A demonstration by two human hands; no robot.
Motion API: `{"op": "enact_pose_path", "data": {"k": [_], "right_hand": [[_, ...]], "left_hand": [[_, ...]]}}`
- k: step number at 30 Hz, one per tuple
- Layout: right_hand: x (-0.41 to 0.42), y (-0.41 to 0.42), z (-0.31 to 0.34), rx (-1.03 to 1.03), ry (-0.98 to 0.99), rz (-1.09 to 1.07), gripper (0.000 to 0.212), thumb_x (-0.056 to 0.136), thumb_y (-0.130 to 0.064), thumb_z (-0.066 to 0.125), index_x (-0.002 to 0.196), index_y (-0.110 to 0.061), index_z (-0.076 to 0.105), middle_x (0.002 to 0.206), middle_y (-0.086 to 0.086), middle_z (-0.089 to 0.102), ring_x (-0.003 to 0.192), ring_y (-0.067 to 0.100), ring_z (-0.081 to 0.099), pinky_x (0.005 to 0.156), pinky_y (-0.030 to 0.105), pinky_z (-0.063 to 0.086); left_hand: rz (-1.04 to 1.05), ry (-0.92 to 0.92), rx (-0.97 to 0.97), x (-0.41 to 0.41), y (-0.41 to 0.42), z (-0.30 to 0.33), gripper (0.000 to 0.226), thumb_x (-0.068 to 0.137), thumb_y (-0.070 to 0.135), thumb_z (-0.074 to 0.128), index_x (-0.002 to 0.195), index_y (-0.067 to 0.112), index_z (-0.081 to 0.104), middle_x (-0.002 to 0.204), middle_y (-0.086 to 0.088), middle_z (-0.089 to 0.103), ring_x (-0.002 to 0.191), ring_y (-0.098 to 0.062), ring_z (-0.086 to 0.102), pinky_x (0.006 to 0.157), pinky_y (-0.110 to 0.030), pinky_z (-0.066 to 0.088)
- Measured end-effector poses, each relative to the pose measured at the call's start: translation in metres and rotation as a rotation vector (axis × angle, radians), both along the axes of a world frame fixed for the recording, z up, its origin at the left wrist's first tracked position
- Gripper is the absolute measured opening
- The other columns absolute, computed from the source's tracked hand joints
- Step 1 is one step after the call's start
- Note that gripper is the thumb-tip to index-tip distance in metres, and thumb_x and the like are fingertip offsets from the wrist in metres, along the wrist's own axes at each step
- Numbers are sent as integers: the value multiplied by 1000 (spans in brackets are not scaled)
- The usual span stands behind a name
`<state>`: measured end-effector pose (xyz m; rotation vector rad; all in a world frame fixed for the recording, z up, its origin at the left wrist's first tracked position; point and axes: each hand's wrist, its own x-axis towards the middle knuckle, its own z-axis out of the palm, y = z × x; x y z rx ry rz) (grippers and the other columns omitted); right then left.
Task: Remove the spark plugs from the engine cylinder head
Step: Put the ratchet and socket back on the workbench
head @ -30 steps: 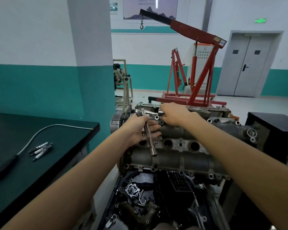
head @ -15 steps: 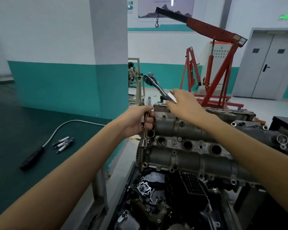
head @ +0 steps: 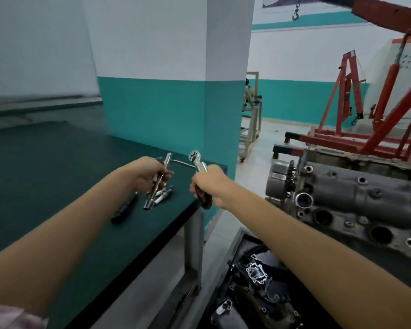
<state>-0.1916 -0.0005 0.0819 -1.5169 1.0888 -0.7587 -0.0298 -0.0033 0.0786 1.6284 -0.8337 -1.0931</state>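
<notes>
While pale-tipped, the spark plugs (head: 163, 192) lie clustered on the bench (head: 45, 174).

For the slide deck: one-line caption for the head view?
Left hand holds the socket extension, right hand the ratchet, over the green bench beside removed spark plugs.

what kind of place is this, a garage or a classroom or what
Most likely an automotive workshop, perhaps a training one: a red engine hoist stands on the floor, a bare engine cylinder head sits on a stand, and spark plugs lie on a green workbench.
</notes>
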Motion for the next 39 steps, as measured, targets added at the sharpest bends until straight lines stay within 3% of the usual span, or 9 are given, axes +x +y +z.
{"op": "enact_pose_path", "data": {"k": [4,7,10,13,18,21,28,36,39], "right_hand": [[42,-13,-49,-40,179,-20,17,83,-4,47,71,-10,37,81,13,49,80,23,46,67,28,34],[68,-18,-68,-56,273,-15,22,86,-10,48,107,-4,44,104,11,52,91,26,47,70,24,34],[92,-22,-75,-8,271,-56,41,86,-11,51,123,-3,36,124,16,50,111,32,51,88,31,43],[106,-29,-82,34,279,-102,43,86,-12,53,125,-4,36,126,18,49,115,33,50,93,35,43],[124,-42,-85,46,303,-143,48,88,-16,54,131,-6,34,134,16,36,123,32,38,101,35,35],[132,-44,-86,91,258,-113,50,90,-16,52,134,-8,30,137,14,30,126,29,32,99,33,32],[111,-64,-88,199,92,-310,41,91,-11,46,127,-1,29,135,19,33,119,34,41,100,39,38],[120,-61,-81,183,198,-109,85,90,-16,53,144,-5,-12,147,18,8,134,32,19,109,36,24],[118,-59,-84,41,337,-122,84,88,-21,57,145,-4,-1,143,17,15,130,30,24,108,36,28]], "left_hand": [[58,-201,24,55,-19,-16,18,90,-11,49,81,5,46,74,-12,58,57,-13,53,39,-19,41],[93,-439,53,73,-40,-30,18,84,-14,53,77,2,48,68,-14,53,46,-16,50,36,-19,40],[76,-603,88,76,-61,-48,15,80,-14,54,93,-7,58,84,-22,57,70,-27,54,61,-34,47],[23,-801,125,73,-75,-65,29,81,-8,53,107,-1,63,103,-21,64,92,-31,59,69,-27,41],[-20,-1006,93,78,-86,-83,10,87,3,51,88,2,61,95,-18,63,95,-34,57,72,-32,41],[-78,-1034,146,85,-86,-87,15,88,9,51,74,7,54,84,-12,57,82,-27,50,68,-29,39],[9,-1016,15,93,-78,-99,31,90,6,48,119,1,55,118,-15,60,109,-30,53,86,-30,40],[-16,-1074,-95,82,-73,-105,19,90,16,53,81,0,58,87,-20,62,85,-33,57,71,-35,43],[-37,-1061,-118,80,-69,-110,27,92,26,56,79,3,51,80,-16,53,82,-34,50,64,-33,29]]}}
